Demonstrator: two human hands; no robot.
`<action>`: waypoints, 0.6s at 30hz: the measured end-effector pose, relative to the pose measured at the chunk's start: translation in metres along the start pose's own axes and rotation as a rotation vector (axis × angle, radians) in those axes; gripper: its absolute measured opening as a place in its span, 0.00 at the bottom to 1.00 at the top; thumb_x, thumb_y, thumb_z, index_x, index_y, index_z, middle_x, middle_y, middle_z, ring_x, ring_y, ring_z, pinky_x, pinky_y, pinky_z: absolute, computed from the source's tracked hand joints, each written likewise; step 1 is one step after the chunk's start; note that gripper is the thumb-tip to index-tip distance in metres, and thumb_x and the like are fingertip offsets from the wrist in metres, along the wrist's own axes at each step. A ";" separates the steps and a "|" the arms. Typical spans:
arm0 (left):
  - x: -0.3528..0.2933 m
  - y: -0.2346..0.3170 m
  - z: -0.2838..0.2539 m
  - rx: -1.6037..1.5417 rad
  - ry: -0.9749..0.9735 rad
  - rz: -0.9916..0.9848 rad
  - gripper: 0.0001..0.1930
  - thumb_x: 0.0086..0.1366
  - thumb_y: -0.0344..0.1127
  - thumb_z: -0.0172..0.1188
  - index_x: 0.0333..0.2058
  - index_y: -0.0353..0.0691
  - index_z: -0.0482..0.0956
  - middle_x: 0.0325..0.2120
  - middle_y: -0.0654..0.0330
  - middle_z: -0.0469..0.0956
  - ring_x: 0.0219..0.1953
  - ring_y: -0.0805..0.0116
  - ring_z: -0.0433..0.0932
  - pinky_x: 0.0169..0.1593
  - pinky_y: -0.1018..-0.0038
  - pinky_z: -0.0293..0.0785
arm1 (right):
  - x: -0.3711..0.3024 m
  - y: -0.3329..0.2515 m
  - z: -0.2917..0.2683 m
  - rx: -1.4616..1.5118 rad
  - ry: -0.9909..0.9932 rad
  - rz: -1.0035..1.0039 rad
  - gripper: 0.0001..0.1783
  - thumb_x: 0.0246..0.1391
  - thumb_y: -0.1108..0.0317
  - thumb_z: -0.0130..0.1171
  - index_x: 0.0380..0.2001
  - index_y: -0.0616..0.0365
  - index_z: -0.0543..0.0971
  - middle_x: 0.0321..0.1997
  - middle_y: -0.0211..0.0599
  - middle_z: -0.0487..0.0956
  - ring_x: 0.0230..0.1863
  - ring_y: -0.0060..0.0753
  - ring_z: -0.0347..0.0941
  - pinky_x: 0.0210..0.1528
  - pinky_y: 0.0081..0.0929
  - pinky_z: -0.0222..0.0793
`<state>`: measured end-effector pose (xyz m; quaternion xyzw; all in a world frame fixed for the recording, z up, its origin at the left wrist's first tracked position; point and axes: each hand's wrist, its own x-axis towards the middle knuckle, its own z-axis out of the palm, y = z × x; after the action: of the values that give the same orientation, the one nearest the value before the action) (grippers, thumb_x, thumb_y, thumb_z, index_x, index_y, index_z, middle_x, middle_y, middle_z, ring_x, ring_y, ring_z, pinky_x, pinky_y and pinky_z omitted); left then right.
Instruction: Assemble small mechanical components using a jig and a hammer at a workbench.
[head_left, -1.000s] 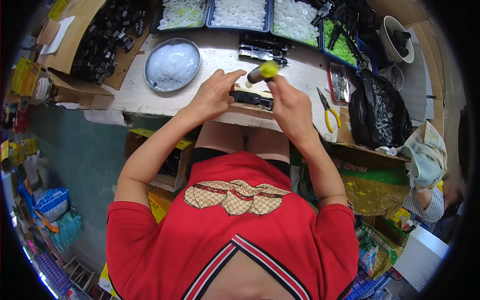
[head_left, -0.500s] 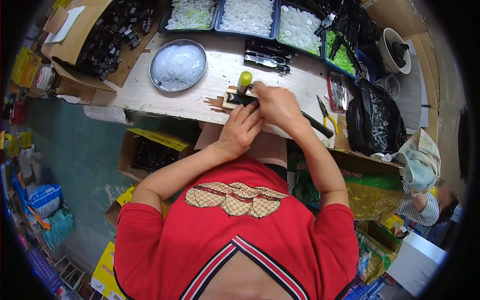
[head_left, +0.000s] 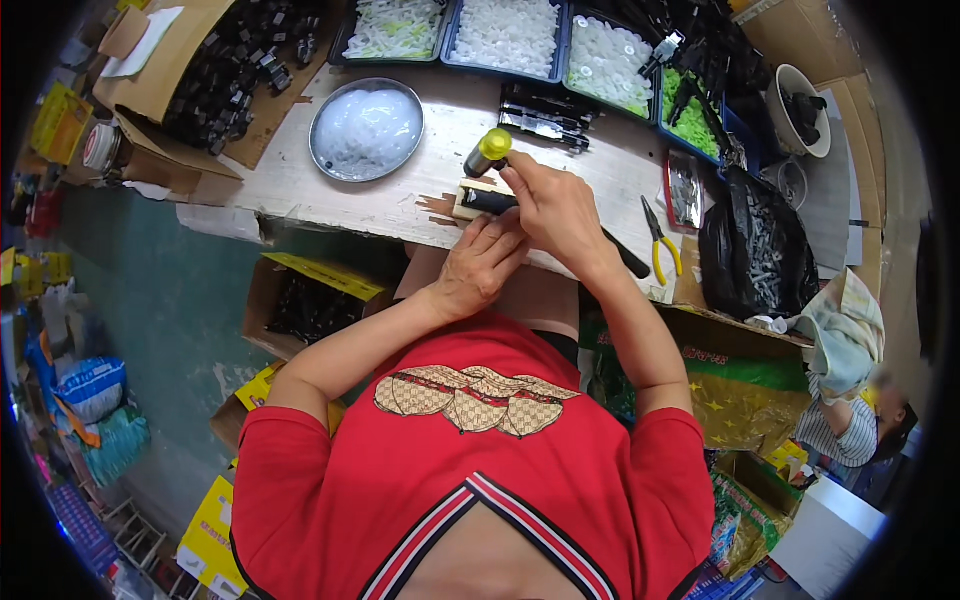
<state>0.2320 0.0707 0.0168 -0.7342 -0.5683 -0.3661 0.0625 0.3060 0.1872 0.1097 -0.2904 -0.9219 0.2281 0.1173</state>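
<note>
Right hand (head_left: 556,205) wrapped firmly round the hammer (head_left: 494,144), fingers closed on its black handle, and you have the yellow-green-capped head poised over the far edge of the cream block (head_left: 461,205). From this angle you can't tell whether the lower face touches anything. Down in that block sits the black part (head_left: 488,201), lying lengthwise near the front edge of the white surface (head_left: 445,115), its right end hidden by your hands. Left hand (head_left: 477,268) comes in from the near side, fingers together and almost flat, the tips up against the block and part; whether they pinch or simply press, the view won't say.

So this looks like the tapping step, with you steadying the piece and working the hammer over it. Next move, by the look of it, calls for a short, square blow, head lined up with the part and those left fingertips well out of its path. Watch them: they're close! Off to your right, the yellow-handled pliers (head_left: 659,262) lie untouched; beyond the block, a stack of black parts (head_left: 545,122) waits.
</note>
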 end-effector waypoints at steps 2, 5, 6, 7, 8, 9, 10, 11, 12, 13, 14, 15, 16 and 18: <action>-0.003 -0.003 0.003 -0.027 -0.015 0.001 0.17 0.47 0.29 0.52 0.38 0.34 0.75 0.43 0.53 0.71 0.52 0.56 0.66 0.54 0.59 0.58 | -0.007 0.001 0.007 0.056 0.194 -0.094 0.12 0.54 0.59 0.47 0.33 0.57 0.71 0.24 0.47 0.76 0.24 0.49 0.73 0.24 0.40 0.67; -0.003 -0.002 0.000 -0.077 -0.030 0.012 0.17 0.45 0.30 0.52 0.37 0.34 0.75 0.42 0.53 0.71 0.51 0.55 0.67 0.54 0.60 0.59 | -0.004 0.005 0.020 -0.109 -0.080 -0.042 0.11 0.54 0.59 0.47 0.34 0.53 0.72 0.23 0.47 0.76 0.25 0.51 0.73 0.26 0.43 0.68; -0.002 -0.002 -0.002 -0.083 -0.013 0.001 0.17 0.45 0.30 0.52 0.37 0.35 0.76 0.42 0.53 0.72 0.50 0.55 0.68 0.53 0.61 0.59 | -0.002 0.006 0.013 -0.111 -0.073 -0.036 0.11 0.54 0.59 0.47 0.34 0.53 0.72 0.23 0.47 0.76 0.25 0.51 0.73 0.26 0.43 0.68; 0.000 -0.004 -0.008 -0.099 -0.055 -0.017 0.16 0.45 0.27 0.53 0.37 0.35 0.76 0.42 0.53 0.72 0.49 0.55 0.69 0.51 0.63 0.60 | -0.001 0.008 0.004 -0.112 -0.120 -0.003 0.11 0.54 0.59 0.47 0.35 0.52 0.73 0.23 0.47 0.76 0.26 0.52 0.73 0.27 0.43 0.67; 0.004 -0.006 -0.010 -0.103 -0.056 -0.008 0.16 0.45 0.27 0.53 0.37 0.35 0.76 0.42 0.53 0.72 0.49 0.55 0.69 0.51 0.63 0.60 | -0.002 0.012 -0.003 -0.113 -0.168 0.031 0.12 0.55 0.59 0.47 0.36 0.51 0.75 0.24 0.48 0.76 0.27 0.52 0.73 0.29 0.44 0.67; 0.006 -0.009 -0.011 -0.139 0.025 -0.020 0.15 0.45 0.26 0.54 0.36 0.36 0.75 0.42 0.53 0.72 0.48 0.55 0.69 0.51 0.63 0.61 | -0.006 0.019 -0.004 -0.028 -0.101 0.105 0.12 0.55 0.59 0.47 0.37 0.51 0.75 0.23 0.49 0.75 0.27 0.52 0.73 0.28 0.43 0.66; 0.009 -0.012 -0.013 -0.174 0.105 -0.036 0.15 0.46 0.25 0.55 0.36 0.36 0.75 0.42 0.53 0.72 0.47 0.55 0.70 0.50 0.63 0.61 | -0.012 0.027 -0.008 0.017 -0.049 0.152 0.12 0.55 0.59 0.46 0.36 0.51 0.75 0.23 0.48 0.76 0.27 0.52 0.73 0.28 0.45 0.66; 0.013 -0.014 -0.019 -0.153 0.119 -0.048 0.15 0.46 0.23 0.57 0.37 0.37 0.75 0.42 0.55 0.72 0.46 0.57 0.70 0.48 0.63 0.61 | -0.018 0.036 -0.012 0.062 0.003 0.199 0.11 0.55 0.59 0.46 0.35 0.50 0.75 0.23 0.48 0.76 0.27 0.52 0.73 0.28 0.46 0.66; 0.017 -0.016 -0.022 -0.124 0.113 -0.066 0.15 0.46 0.24 0.57 0.37 0.37 0.75 0.42 0.55 0.72 0.46 0.57 0.70 0.48 0.63 0.61 | -0.026 0.045 -0.015 0.011 0.060 0.191 0.11 0.55 0.59 0.46 0.35 0.50 0.74 0.23 0.48 0.76 0.26 0.53 0.73 0.27 0.47 0.66; 0.020 -0.018 -0.025 -0.094 0.106 -0.084 0.15 0.46 0.24 0.57 0.37 0.37 0.75 0.43 0.56 0.72 0.46 0.58 0.70 0.47 0.64 0.61 | -0.034 0.050 -0.019 0.010 0.062 0.196 0.11 0.55 0.59 0.46 0.35 0.50 0.74 0.23 0.48 0.76 0.26 0.53 0.73 0.27 0.47 0.66; 0.023 -0.021 -0.027 -0.072 0.096 -0.095 0.16 0.47 0.23 0.58 0.38 0.39 0.75 0.43 0.57 0.73 0.46 0.58 0.71 0.46 0.66 0.61 | -0.043 0.052 -0.022 -0.049 0.067 0.191 0.11 0.55 0.59 0.46 0.35 0.51 0.74 0.23 0.47 0.76 0.25 0.53 0.72 0.26 0.46 0.65; 0.023 -0.022 -0.026 -0.076 0.093 -0.091 0.16 0.47 0.23 0.58 0.38 0.39 0.75 0.43 0.57 0.73 0.46 0.58 0.71 0.46 0.66 0.61 | -0.051 0.052 -0.024 -0.108 0.072 0.186 0.11 0.55 0.59 0.46 0.35 0.51 0.74 0.22 0.47 0.76 0.25 0.53 0.72 0.25 0.46 0.65; 0.024 -0.024 -0.025 -0.063 0.077 -0.087 0.15 0.47 0.24 0.58 0.37 0.39 0.75 0.43 0.58 0.73 0.47 0.59 0.70 0.47 0.66 0.60 | -0.058 0.052 -0.024 -0.138 0.078 0.171 0.11 0.55 0.59 0.47 0.35 0.51 0.74 0.21 0.45 0.75 0.23 0.52 0.72 0.23 0.43 0.65; 0.022 -0.024 -0.020 -0.052 0.056 -0.081 0.15 0.47 0.24 0.58 0.37 0.39 0.75 0.42 0.59 0.73 0.47 0.59 0.70 0.47 0.66 0.59 | -0.068 0.048 -0.023 -0.158 0.131 0.140 0.10 0.55 0.59 0.47 0.36 0.51 0.73 0.21 0.44 0.75 0.23 0.50 0.72 0.23 0.42 0.65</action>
<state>0.2030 0.0862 0.0367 -0.7015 -0.5859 -0.4033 0.0445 0.3914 0.1903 0.1009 -0.3768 -0.9048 0.1430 0.1376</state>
